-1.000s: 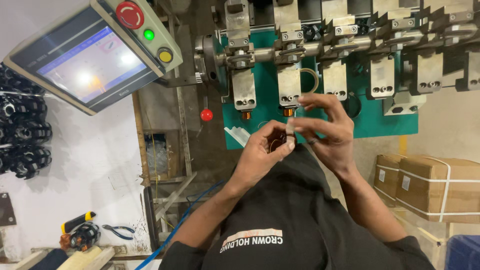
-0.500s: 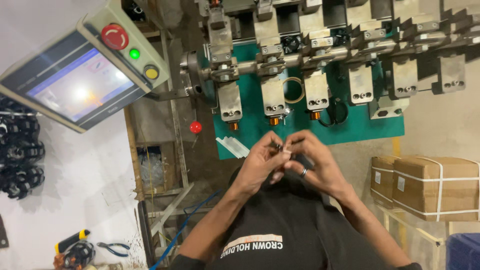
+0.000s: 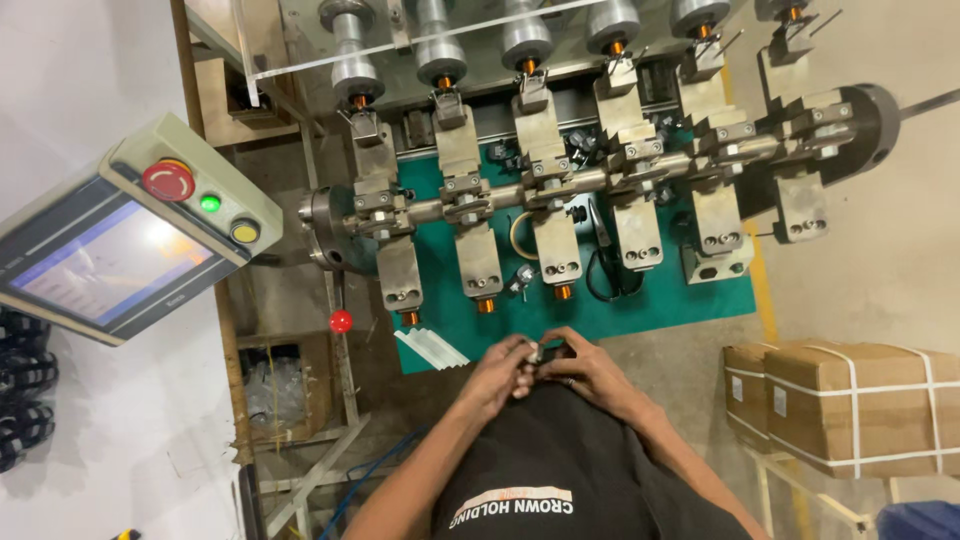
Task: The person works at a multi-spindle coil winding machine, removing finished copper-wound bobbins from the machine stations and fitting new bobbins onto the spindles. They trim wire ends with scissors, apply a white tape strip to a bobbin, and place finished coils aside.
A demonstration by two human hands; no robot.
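My left hand (image 3: 498, 374) and my right hand (image 3: 585, 368) meet close to my chest, just below the green bed (image 3: 600, 310) of a machine. Both pinch a small dark metal part (image 3: 537, 354) between their fingertips. My right hand wears a ring. Above the hands runs a horizontal steel shaft (image 3: 590, 180) with several grey metal arms (image 3: 478, 258) clamped to it, each ending in a copper-coloured tip. A row of grey rollers (image 3: 525, 42) sits behind the shaft.
A control panel (image 3: 120, 235) with a lit screen, red stop button, green and yellow buttons hangs at the left. A red knob (image 3: 341, 321) sticks out below it. Strapped cardboard boxes (image 3: 850, 405) stand at the right. Black scissors (image 3: 600, 255) lie on the green bed.
My hands have come down from the machine's arms toward my chest, still together on the small part. The view has tilted so more of the machine shows.
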